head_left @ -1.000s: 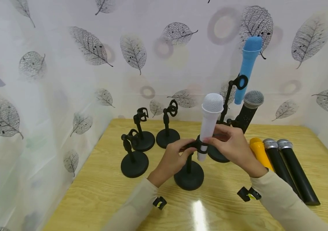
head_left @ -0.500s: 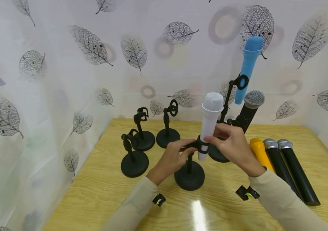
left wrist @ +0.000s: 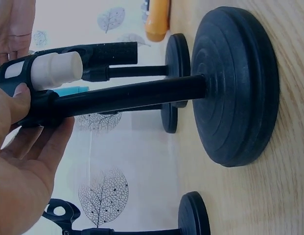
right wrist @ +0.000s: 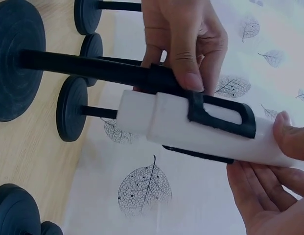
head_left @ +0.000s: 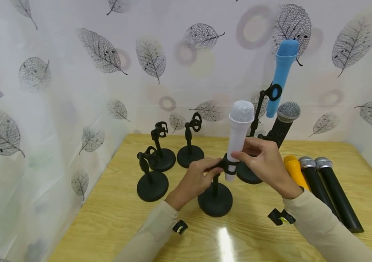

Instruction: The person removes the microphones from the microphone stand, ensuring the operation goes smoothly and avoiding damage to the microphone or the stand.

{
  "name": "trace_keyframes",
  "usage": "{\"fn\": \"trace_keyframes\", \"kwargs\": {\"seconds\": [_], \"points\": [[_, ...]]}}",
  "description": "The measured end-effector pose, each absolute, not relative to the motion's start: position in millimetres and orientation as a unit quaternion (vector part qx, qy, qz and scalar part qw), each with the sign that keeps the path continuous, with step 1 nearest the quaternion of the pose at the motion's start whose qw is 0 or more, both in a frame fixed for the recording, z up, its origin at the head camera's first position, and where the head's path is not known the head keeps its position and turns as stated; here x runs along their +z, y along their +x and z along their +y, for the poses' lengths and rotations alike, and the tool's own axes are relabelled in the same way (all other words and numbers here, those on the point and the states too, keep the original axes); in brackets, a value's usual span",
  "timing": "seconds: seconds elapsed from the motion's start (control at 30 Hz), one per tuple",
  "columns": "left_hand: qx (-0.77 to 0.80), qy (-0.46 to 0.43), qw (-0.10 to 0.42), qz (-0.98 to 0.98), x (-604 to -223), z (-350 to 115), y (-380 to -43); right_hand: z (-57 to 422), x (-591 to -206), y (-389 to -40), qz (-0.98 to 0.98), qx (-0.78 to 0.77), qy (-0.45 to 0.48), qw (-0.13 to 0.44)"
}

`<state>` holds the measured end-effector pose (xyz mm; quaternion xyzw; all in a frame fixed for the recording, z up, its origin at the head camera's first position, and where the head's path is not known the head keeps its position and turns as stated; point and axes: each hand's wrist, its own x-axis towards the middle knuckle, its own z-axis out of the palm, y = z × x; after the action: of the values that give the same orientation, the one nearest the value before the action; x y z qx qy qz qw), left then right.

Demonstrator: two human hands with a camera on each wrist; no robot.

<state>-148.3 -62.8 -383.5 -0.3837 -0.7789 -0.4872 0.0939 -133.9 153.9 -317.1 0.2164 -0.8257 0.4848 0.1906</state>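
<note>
White microphone (head_left: 237,136) in the black clip (right wrist: 221,125) of a stand whose round base (head_left: 215,202) sits about mid-tabletop (head_left: 107,229). Long axis: close to upright, head up, leaning slightly toward the right edge; the handle passes through the clip, tail end showing below it. Right hand (head_left: 267,165) nearer the microphone: thumb and fingers pinched on the handle just above the clip, on its right side. Left hand (head_left: 194,182) opposite, thumb and fingers closed on the stand's neck where it meets the clip. The pull or push line, judged from this, runs along the handle, with the left hand as brace. Surface: pale wood grain, glare toward the front edge. Three stands (head_left: 152,187) near the back left corner. Toward the right edge, an orange microphone (head_left: 296,173) and two black microphones (head_left: 338,193) lie side by side. Blue microphone (head_left: 282,72) held up near the back edge. Leaf-printed sheeting (head_left: 205,80) behind.
</note>
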Motion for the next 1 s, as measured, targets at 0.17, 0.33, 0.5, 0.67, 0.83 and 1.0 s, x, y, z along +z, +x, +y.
{"fn": "trace_keyframes", "kwargs": {"seconds": [0.17, 0.33, 0.5, 0.67, 0.83, 1.0], "points": [[-0.493, -0.359, 0.085, -0.788, -380, -64, -145, 157, -320, -135, -0.818, 0.506, 0.221, 0.162], [-0.543, -0.334, 0.075, -0.767, -377, -64, -144, 159, -328, -134, -0.808, 0.527, 0.232, 0.125], [-0.577, -0.324, 0.081, -0.745, -381, -61, -145, 156, -330, -133, -0.811, 0.519, 0.231, 0.143], [-0.572, -0.333, 0.078, -0.745, -382, -61, -146, 156, -328, -135, -0.819, 0.497, 0.229, 0.174], [-0.565, -0.346, 0.074, -0.746, -381, -60, -147, 156, -325, -135, -0.823, 0.487, 0.228, 0.183], [-0.545, -0.362, 0.092, -0.751, -380, -60, -148, 155, -318, -136, -0.818, 0.490, 0.235, 0.190]]}}
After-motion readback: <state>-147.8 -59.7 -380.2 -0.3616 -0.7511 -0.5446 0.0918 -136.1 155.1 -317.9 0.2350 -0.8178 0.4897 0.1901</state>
